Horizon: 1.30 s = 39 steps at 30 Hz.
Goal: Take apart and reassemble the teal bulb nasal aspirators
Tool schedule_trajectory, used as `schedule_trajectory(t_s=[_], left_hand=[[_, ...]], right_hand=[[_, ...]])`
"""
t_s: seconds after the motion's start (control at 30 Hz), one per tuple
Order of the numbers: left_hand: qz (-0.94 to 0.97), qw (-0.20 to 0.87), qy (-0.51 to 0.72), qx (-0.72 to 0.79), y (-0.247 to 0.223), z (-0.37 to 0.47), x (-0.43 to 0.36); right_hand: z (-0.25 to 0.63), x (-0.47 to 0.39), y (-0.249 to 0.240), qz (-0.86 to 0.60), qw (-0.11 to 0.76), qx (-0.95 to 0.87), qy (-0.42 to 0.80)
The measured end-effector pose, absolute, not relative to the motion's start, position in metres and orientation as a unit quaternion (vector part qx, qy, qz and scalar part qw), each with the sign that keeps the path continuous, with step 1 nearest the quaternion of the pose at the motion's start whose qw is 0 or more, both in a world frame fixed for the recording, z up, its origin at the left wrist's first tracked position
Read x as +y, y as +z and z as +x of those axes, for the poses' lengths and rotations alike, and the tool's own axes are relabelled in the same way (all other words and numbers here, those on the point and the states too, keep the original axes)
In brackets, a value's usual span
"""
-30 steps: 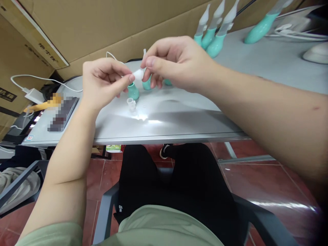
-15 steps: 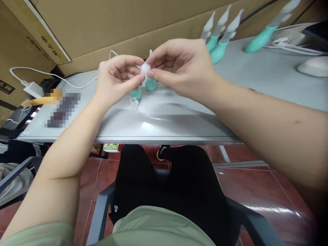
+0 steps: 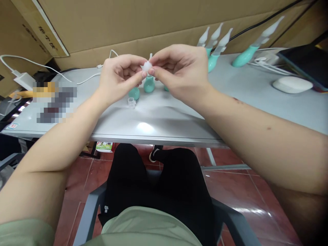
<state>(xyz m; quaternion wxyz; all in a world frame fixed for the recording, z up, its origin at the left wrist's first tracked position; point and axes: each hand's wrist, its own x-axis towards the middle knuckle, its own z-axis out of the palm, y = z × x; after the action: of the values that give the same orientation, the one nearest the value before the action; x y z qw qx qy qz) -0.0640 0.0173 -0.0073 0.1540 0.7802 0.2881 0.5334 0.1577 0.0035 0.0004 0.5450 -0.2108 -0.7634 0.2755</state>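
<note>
Both my hands are raised over the table, meeting at a small translucent white soft plastic piece (image 3: 147,67). My left hand (image 3: 119,75) pinches it from the left between thumb and forefinger. From the right, my right hand (image 3: 183,70) pinches it the same way, and the fingers hide part of it. Behind and below stand a teal bulb (image 3: 149,84) and a second teal bulb (image 3: 134,93), partly covered by my left hand. A clear plastic collar (image 3: 131,103) sits on the table in front of them. The edge of another teal bulb (image 3: 166,88) shows under my right hand.
Several teal bulb aspirators with white pointed tips (image 3: 212,61) stand at the back right, one leaning apart (image 3: 245,56). Farther right is a white mouse-like object (image 3: 292,84). A white charger (image 3: 25,81) with its cable lies left. Cardboard (image 3: 128,24) walls the back.
The view has shifted slightly, showing more of the right side of the table. Both hands keep pinching the white piece, which appears slightly turned.
</note>
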Motion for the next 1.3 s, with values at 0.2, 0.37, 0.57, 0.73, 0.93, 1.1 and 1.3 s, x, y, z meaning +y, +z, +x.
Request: schedule_trajectory(t_s=[0.2, 0.37, 0.57, 0.73, 0.93, 1.1, 1.3], left_hand=[[0.821, 0.178, 0.49, 0.234, 0.018, -0.063, 0.019], [0.841, 0.15, 0.469, 0.222, 0.014, -0.064, 0.034], [0.836, 0.168, 0.494, 0.17, -0.004, -0.074, 0.045], [0.83, 0.158, 0.51, 0.163, -0.008, -0.078, 0.041], [0.811, 0.121, 0.538, 0.196, -0.005, -0.075, 0.029], [0.805, 0.121, 0.545, 0.203, -0.006, -0.078, 0.025], [0.8, 0.144, 0.546, 0.204, -0.002, -0.076, 0.011]], right_hand=[[0.158, 0.016, -0.003, -0.196, 0.574, -0.749, 0.268], [0.153, 0.026, -0.006, -0.195, 0.589, -0.743, 0.253], [0.15, 0.031, -0.013, -0.189, 0.588, -0.746, 0.248], [0.146, 0.032, -0.02, -0.126, 0.608, -0.742, 0.252], [0.142, 0.017, -0.019, -0.107, 0.635, -0.736, 0.21], [0.142, 0.012, -0.019, -0.131, 0.622, -0.749, 0.188], [0.14, 0.014, -0.018, -0.132, 0.612, -0.754, 0.199]])
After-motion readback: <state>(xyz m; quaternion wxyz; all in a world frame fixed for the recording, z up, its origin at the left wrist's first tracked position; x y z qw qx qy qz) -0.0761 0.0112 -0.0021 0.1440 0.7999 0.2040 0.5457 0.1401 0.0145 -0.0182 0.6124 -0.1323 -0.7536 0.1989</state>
